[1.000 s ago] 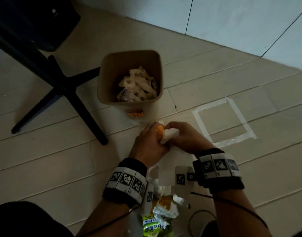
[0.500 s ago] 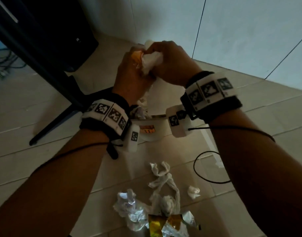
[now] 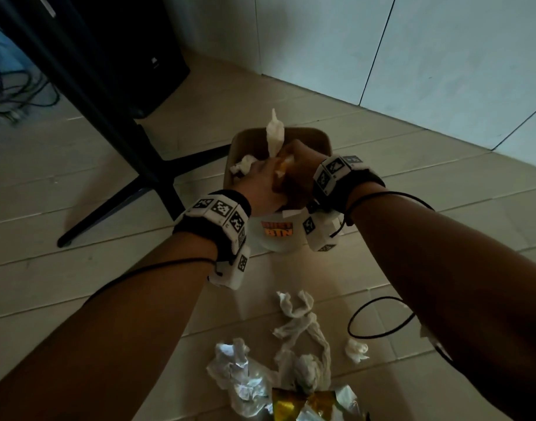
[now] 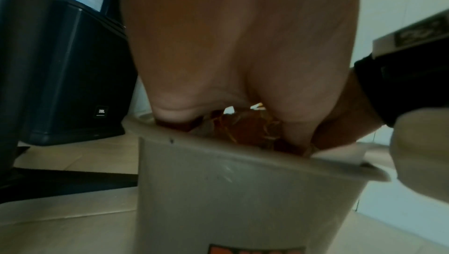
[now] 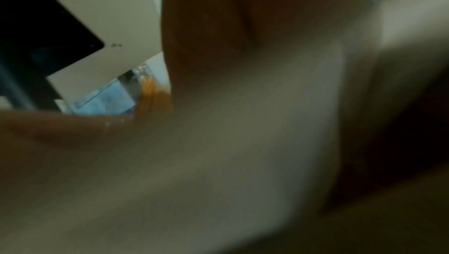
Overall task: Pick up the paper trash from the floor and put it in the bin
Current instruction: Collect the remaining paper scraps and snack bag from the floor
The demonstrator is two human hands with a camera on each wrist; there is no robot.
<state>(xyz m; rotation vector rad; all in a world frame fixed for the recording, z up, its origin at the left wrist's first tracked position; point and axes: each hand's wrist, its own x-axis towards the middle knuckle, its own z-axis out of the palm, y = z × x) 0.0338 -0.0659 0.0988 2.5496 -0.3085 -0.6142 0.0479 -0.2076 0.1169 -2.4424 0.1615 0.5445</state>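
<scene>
Half a second ago both hands were raised high against the wall; now they have dropped onto the mouth of the bin [image 3: 318,140]. The left hand [image 3: 260,189] and right hand [image 3: 300,174] are pressed together, fingers curled round a wad of paper trash [image 3: 275,133], its white tail poking up above the knuckles and an orange scrap showing between the palms. The left wrist view shows the wad just inside the rim. Behind the forearms, more crumpled tissues [image 3: 300,326] and foil wrappers [image 3: 242,375] lie on the floor [image 3: 78,268].
</scene>
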